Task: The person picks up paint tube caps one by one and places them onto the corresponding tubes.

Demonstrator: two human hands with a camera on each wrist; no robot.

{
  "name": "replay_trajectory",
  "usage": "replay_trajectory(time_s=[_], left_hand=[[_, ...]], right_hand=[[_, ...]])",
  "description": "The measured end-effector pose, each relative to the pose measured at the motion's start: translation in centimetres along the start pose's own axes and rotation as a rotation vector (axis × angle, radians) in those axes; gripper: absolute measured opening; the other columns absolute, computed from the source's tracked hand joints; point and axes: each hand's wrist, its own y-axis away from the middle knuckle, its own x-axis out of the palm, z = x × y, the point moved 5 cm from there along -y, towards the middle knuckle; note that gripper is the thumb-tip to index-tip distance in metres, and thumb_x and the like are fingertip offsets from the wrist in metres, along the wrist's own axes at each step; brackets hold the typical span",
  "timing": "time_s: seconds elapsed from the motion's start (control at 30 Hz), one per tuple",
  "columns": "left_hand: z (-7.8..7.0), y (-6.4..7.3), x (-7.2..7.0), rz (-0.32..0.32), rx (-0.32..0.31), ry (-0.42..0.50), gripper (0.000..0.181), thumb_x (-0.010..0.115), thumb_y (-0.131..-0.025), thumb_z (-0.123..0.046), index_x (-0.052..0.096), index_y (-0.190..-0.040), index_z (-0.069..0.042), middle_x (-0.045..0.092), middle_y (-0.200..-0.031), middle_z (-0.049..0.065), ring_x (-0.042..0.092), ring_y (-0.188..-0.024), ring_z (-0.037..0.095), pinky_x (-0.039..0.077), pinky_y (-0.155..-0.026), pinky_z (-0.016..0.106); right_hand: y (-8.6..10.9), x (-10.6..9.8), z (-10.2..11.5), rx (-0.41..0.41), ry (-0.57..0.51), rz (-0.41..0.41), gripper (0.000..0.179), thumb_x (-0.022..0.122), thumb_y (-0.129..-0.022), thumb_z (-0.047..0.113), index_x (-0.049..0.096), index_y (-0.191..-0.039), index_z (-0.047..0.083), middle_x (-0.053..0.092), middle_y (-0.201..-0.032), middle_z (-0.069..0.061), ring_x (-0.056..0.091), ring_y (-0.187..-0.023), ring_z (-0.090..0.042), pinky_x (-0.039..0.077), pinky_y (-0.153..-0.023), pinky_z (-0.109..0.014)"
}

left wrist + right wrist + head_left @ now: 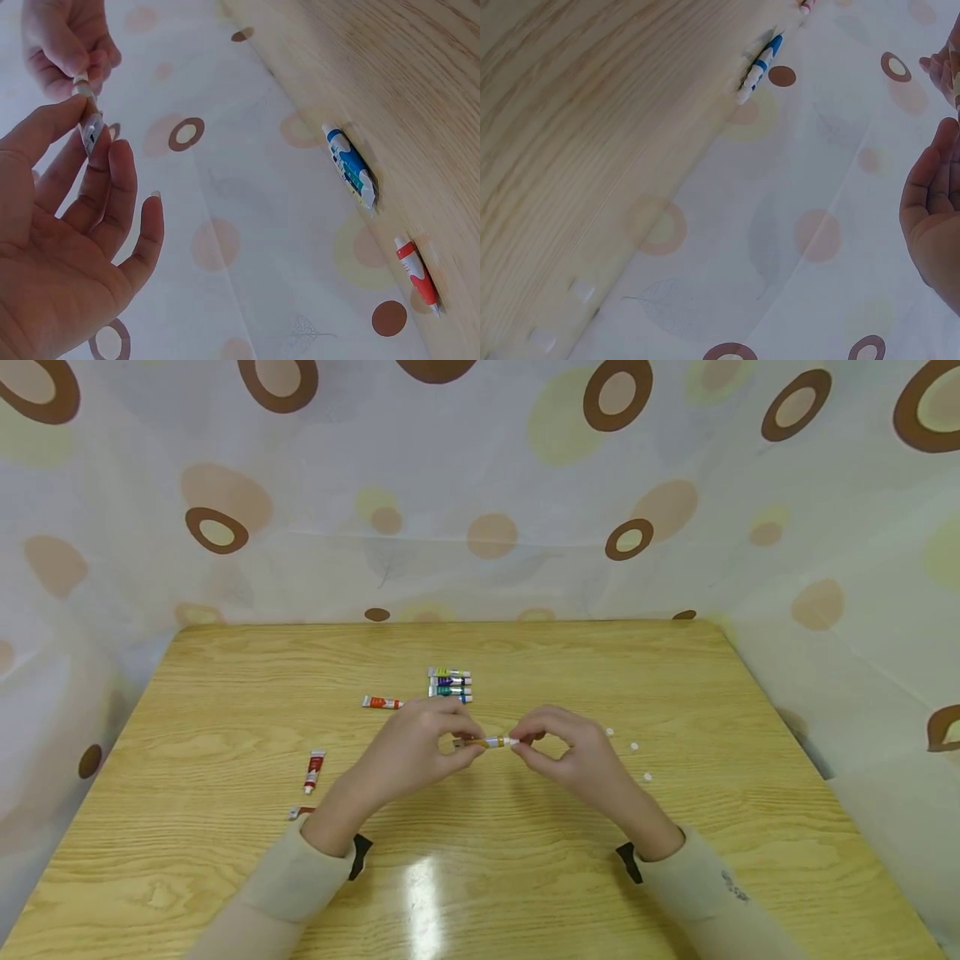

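Held level above the table is a small paint tube [492,742] with an ochre-yellow band. My left hand [427,743] pinches its body between thumb and fingertips, covering part of it. At the tube's other end, my right hand [576,750] pinches the white cap [512,742]. In the left wrist view the tube's flat crimped end [93,135] points back toward the left palm, its other fingers spread loosely below. The right wrist view catches the right hand [934,202] only at its edge.
Behind the left hand, several paint tubes [450,681] lie side by side, with an orange-red tube [382,702] to their left. A dark red tube [313,771] and a partly hidden red tube [302,812] lie near the left forearm. Small white discs [634,746] lie beyond the right hand.
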Motion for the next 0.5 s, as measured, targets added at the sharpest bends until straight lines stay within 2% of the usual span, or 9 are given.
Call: replay_trajectory(time_s=[0.3,0.5], left_hand=[[0.05,-0.01,0.04,-0.014,0.005,-0.007,0.005,0.084,-0.086,-0.016,0.082,-0.091,-0.016,0.072,-0.087,-0.007,0.063,-0.074,0.008,0.053,-0.08,0.031],[0.27,0.16,0.03,-0.018,-0.021,-0.028,0.004,0.084,-0.086,-0.018,0.082,-0.09,-0.017,0.07,-0.086,-0.009,0.06,-0.073,0.006,0.049,-0.076,0.029]], right_hand=[[-0.26,0.36,0.16,0.007,-0.002,0.003,0.017,0.079,-0.085,-0.004,0.076,-0.096,0.009,0.074,-0.094,-0.002,0.068,-0.084,-0.011,0.058,-0.077,-0.019],[-0.27,0.6,0.01,0.047,0.011,0.028,0.014,0.079,-0.087,0.001,0.077,-0.097,0.01,0.075,-0.095,-0.001,0.067,-0.083,-0.009,0.06,-0.075,-0.027]])
